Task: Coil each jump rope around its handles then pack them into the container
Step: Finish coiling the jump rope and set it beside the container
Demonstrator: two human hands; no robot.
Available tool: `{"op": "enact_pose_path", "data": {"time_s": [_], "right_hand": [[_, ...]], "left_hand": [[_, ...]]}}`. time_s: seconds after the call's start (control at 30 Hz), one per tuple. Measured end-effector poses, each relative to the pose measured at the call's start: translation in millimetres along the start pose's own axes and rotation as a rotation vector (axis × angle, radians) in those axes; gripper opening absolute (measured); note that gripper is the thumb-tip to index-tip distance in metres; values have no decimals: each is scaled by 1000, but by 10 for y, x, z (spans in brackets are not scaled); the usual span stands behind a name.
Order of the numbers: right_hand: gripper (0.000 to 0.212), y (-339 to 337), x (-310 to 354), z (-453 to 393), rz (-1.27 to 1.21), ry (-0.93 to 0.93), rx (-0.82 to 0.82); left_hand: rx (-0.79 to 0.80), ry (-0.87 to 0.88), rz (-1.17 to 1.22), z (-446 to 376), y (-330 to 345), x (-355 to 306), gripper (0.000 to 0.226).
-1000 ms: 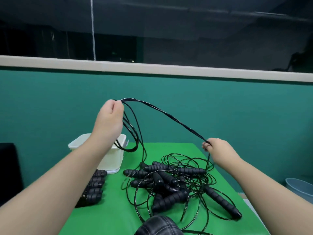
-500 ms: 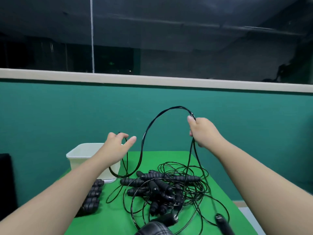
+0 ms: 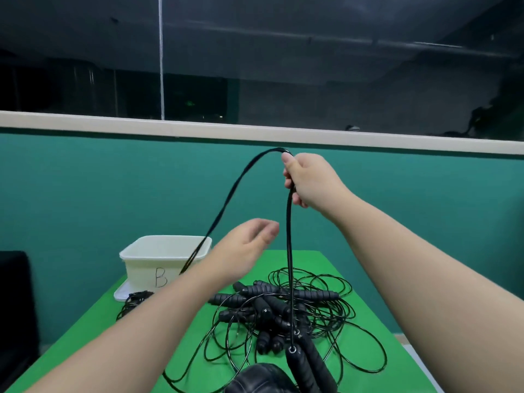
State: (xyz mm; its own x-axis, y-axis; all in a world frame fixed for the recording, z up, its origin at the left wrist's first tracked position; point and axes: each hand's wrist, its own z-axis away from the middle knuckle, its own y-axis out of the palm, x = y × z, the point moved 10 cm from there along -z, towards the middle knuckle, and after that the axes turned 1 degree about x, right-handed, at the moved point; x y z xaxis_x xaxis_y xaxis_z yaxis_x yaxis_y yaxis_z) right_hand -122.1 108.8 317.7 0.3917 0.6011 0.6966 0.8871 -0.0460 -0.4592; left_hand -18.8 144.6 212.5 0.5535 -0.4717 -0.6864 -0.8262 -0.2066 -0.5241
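My right hand (image 3: 310, 180) is raised high and grips a doubled black jump rope (image 3: 288, 239) at its bend. From the fist one part hangs straight down to two black handles (image 3: 307, 364) dangling near the bottom edge. The other part arcs left and down behind my left forearm. My left hand (image 3: 246, 248) floats just left of the hanging cord with loose fingers, holding nothing. A tangled pile of black ropes and handles (image 3: 283, 310) lies on the green table (image 3: 368, 336). The white container (image 3: 147, 259), marked B, stands at the back left.
Coiled black ropes (image 3: 133, 303) lie in front of the container, partly hidden by my left forearm. A dark rounded object (image 3: 261, 378) sits at the bottom edge. A teal wall rises behind the table. A black chair (image 3: 14, 307) stands at the left.
My right hand has lifted the rope higher, pulling its two handles off the table. My left hand let go of the rope and moved right toward the hanging cord.
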Motion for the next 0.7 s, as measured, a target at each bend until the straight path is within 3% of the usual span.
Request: {"op": "enact_pose_path", "data": {"time_s": [0.07, 0.17, 0.23, 0.33, 0.47, 0.57, 0.7], "right_hand": [[38, 10, 118, 6, 18, -36, -2], [38, -30, 275, 4, -16, -49, -16], [36, -41, 341, 8, -62, -40, -16], [29, -10, 388, 35, -119, -56, -3], [12, 98, 211, 132, -198, -85, -1], [12, 248, -237, 323, -217, -41, -47], [11, 574, -786, 686, -221, 56, -25]], "left_hand": [[62, -43, -1, 68, 197, -6, 60], [95, -61, -136, 140, 399, -16, 32], [61, -89, -30, 142, 442, -44, 21], [-61, -191, 251, 109, 402, 46, 28], [-253, -160, 287, -23, 166, 131, 32], [-282, -169, 252, -119, 39, 167, 31], [-271, -244, 464, -183, -4, 238, 30]]}}
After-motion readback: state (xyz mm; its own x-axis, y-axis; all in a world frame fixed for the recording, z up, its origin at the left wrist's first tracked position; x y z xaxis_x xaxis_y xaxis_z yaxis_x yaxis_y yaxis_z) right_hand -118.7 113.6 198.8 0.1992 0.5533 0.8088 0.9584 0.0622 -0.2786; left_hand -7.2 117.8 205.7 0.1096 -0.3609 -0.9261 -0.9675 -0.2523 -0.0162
